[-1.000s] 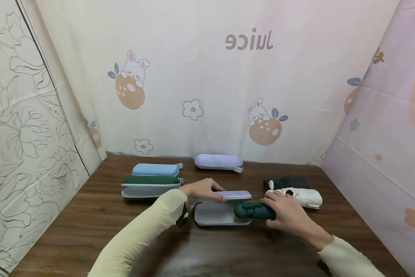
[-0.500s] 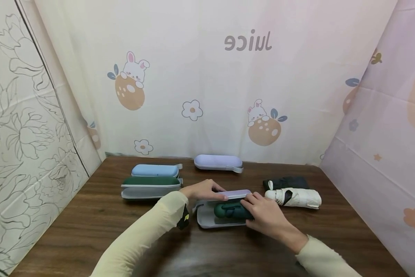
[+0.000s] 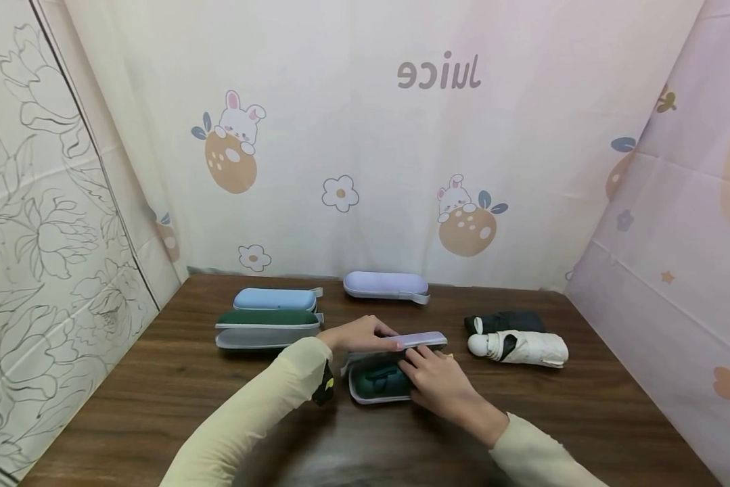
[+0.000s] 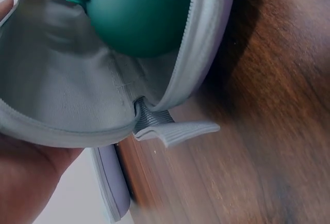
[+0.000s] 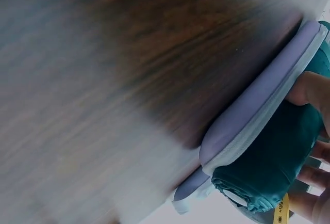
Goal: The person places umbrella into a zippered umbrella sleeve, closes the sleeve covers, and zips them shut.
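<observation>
An open light-purple zip case (image 3: 422, 339) with a grey lining lies in the middle of the table. My left hand (image 3: 355, 335) holds its raised lid at the rear left, thumb over the edge. Inside the lower half lies a folded dark-green umbrella (image 3: 379, 383), its round handle end toward the left. In the left wrist view that smooth green handle (image 4: 142, 15) sits within the zip rim. My right hand (image 3: 440, 383) grips the umbrella's right part, thumb and fingers on either side. The right wrist view has the umbrella's rolled fabric end (image 5: 268, 157) standing above the case rim, a yellow tag beside it.
At the left lie a closed blue case (image 3: 275, 298) and an open green case (image 3: 266, 339). A closed purple case (image 3: 385, 285) rests near the back edge. A white folded umbrella (image 3: 532, 348) and a black one (image 3: 513, 321) lie at the right.
My right hand has carried the green umbrella leftward and down into the purple case. The left hand stays on the lid, almost unmoved.
</observation>
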### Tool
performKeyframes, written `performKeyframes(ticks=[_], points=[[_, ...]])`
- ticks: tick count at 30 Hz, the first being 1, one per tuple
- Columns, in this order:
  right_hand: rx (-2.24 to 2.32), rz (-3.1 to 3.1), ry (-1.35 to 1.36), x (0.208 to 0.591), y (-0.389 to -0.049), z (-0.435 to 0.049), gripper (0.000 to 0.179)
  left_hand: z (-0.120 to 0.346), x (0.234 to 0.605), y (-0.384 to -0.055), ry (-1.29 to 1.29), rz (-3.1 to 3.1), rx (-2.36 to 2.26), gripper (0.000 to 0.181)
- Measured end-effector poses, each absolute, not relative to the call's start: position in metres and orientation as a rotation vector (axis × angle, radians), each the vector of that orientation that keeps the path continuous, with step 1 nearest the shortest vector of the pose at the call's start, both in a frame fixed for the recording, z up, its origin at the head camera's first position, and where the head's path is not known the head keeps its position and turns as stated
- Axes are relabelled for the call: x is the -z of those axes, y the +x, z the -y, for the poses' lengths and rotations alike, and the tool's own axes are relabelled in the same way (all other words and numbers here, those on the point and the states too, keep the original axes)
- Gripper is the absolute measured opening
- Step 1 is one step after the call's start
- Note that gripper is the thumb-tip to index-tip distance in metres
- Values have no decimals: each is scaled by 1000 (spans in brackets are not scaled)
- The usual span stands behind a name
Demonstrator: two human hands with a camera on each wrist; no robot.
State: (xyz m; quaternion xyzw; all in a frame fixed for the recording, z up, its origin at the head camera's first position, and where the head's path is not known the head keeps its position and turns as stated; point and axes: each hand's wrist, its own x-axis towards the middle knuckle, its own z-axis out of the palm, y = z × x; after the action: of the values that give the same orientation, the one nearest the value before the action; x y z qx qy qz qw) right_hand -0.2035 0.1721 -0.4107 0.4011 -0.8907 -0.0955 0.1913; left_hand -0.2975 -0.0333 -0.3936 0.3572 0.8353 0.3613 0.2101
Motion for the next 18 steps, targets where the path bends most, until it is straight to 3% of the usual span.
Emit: performKeyframes(ticks=[18], points=[[165, 2660, 1077, 416, -210, -162, 44, 36, 395, -299, 1001, -2330, -1012, 44]])
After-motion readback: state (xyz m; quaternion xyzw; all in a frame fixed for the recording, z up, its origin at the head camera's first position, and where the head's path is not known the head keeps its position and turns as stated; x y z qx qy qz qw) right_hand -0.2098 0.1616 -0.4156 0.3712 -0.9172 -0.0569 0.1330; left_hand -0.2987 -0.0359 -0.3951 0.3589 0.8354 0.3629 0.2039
